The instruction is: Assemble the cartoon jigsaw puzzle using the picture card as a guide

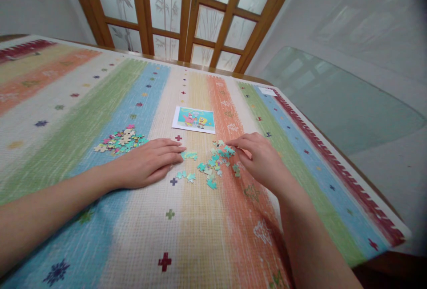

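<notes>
My left hand (150, 160) lies flat on the striped tablecloth (100, 115), fingers stretched out, its tips touching a teal puzzle piece (190, 155). My right hand (258, 157) is curled, its fingertips pinched on a teal piece at the edge of a small spread of loose teal puzzle pieces (213, 166). A larger heap of mixed pieces (120, 141) lies just beyond my left hand. A cartoon reference picture (194, 119) lies flat farther back in the middle.
The table's right edge (336, 146) runs diagonally, with a glass-topped surface (333, 97) beyond it. Wooden-framed frosted glass doors (187, 13) stand behind the table.
</notes>
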Action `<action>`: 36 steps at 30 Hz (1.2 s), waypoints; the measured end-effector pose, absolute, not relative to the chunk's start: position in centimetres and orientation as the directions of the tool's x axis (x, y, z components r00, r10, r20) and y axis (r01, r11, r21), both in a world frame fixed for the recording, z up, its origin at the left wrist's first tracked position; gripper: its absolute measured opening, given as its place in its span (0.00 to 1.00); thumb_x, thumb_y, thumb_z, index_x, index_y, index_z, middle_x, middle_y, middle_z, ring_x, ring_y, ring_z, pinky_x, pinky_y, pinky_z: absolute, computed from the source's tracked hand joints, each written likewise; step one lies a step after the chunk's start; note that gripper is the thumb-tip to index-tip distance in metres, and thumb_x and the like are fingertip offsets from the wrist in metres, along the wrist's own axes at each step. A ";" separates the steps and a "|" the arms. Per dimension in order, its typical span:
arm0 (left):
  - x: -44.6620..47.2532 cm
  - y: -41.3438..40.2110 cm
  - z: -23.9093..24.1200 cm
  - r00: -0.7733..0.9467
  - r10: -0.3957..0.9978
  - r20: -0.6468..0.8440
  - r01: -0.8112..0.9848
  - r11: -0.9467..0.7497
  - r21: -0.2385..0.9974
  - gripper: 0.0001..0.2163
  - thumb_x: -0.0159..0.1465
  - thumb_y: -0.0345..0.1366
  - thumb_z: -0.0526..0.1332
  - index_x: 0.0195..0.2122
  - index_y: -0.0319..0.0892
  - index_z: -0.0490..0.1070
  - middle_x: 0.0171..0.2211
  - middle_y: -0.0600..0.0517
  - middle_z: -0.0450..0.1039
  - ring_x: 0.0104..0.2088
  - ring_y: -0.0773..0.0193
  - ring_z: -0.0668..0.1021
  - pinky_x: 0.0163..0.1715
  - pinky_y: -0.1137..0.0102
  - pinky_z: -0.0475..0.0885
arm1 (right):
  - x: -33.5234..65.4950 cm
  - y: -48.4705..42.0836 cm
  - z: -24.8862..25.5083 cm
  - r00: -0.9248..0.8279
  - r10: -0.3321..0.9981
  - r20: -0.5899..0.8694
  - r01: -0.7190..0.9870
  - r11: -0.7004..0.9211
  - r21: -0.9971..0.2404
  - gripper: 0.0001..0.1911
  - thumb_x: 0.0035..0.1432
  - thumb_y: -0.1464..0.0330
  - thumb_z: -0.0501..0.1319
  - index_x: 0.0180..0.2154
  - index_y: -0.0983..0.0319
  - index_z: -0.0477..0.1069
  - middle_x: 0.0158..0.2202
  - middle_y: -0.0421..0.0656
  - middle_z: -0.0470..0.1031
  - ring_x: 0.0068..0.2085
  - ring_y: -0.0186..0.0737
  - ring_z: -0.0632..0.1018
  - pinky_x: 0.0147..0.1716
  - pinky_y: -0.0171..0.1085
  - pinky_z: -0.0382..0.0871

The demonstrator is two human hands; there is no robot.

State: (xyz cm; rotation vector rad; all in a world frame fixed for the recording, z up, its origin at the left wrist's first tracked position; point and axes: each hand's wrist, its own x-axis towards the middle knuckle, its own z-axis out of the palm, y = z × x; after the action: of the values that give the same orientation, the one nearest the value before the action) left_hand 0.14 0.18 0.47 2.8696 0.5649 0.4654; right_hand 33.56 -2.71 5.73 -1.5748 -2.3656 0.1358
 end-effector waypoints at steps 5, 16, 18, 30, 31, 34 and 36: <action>0.1 0.2 0.3 0.880 0.388 0.273 0.329 -0.914 0.237 0.17 0.71 0.32 0.53 0.60 0.43 0.66 0.63 0.47 0.68 0.65 0.55 0.66 0.66 0.56 0.60 | 33.4 -3.1 6.3 -0.408 0.912 0.040 0.860 0.398 -0.318 0.08 0.62 0.71 0.62 0.38 0.58 0.80 0.37 0.45 0.81 0.42 0.45 0.78 0.45 0.44 0.68; 0.1 0.2 0.1 0.879 0.397 0.264 0.341 -0.911 0.231 0.17 0.72 0.32 0.53 0.61 0.44 0.66 0.64 0.47 0.67 0.66 0.55 0.66 0.66 0.56 0.60 | 32.1 -3.4 5.6 -0.513 0.846 -0.147 0.813 0.425 -0.398 0.07 0.59 0.72 0.67 0.40 0.59 0.80 0.39 0.45 0.81 0.43 0.43 0.79 0.47 0.42 0.70; 0.1 0.2 0.1 0.880 0.394 0.265 0.338 -0.911 0.235 0.17 0.72 0.32 0.53 0.61 0.44 0.67 0.64 0.47 0.67 0.66 0.55 0.66 0.66 0.56 0.60 | 32.0 -3.4 5.7 -0.516 0.844 -0.147 0.810 0.424 -0.406 0.05 0.59 0.73 0.67 0.38 0.60 0.79 0.38 0.45 0.81 0.42 0.42 0.79 0.45 0.42 0.70; 0.1 0.2 0.2 0.885 0.397 0.244 0.343 -0.910 0.234 0.17 0.72 0.32 0.52 0.61 0.43 0.66 0.64 0.47 0.67 0.66 0.56 0.65 0.67 0.56 0.60 | 31.6 -3.6 6.1 -0.483 0.857 -0.183 0.809 0.356 -0.467 0.04 0.57 0.75 0.65 0.36 0.62 0.74 0.34 0.42 0.76 0.36 0.38 0.75 0.37 0.37 0.68; 0.0 0.2 0.2 0.885 0.398 0.244 0.344 -0.909 0.234 0.17 0.72 0.32 0.52 0.61 0.44 0.66 0.64 0.47 0.67 0.66 0.55 0.65 0.67 0.56 0.60 | 31.5 -3.6 6.1 -0.483 0.855 -0.190 0.808 0.351 -0.474 0.04 0.57 0.76 0.65 0.35 0.62 0.73 0.34 0.42 0.76 0.35 0.38 0.75 0.36 0.37 0.67; 0.0 0.2 0.2 0.883 0.400 0.247 0.344 -0.908 0.238 0.17 0.72 0.32 0.52 0.61 0.44 0.66 0.64 0.47 0.66 0.66 0.55 0.65 0.67 0.56 0.60 | 31.3 -3.7 6.1 -0.478 0.851 -0.218 0.804 0.325 -0.497 0.05 0.57 0.77 0.64 0.34 0.62 0.73 0.32 0.41 0.76 0.33 0.36 0.75 0.35 0.36 0.66; 0.0 0.2 0.2 0.879 0.403 0.253 0.344 -0.906 0.248 0.17 0.72 0.32 0.53 0.61 0.44 0.66 0.64 0.47 0.67 0.66 0.55 0.65 0.67 0.56 0.60 | 31.3 -3.7 6.0 -0.475 0.850 -0.228 0.801 0.310 -0.512 0.06 0.58 0.78 0.63 0.33 0.62 0.74 0.31 0.40 0.76 0.32 0.36 0.75 0.34 0.35 0.66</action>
State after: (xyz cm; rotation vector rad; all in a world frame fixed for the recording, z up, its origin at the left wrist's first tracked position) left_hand 0.02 0.22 0.18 2.8538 0.5729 0.4468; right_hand 31.34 -3.66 6.01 -1.5619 -2.4732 0.8880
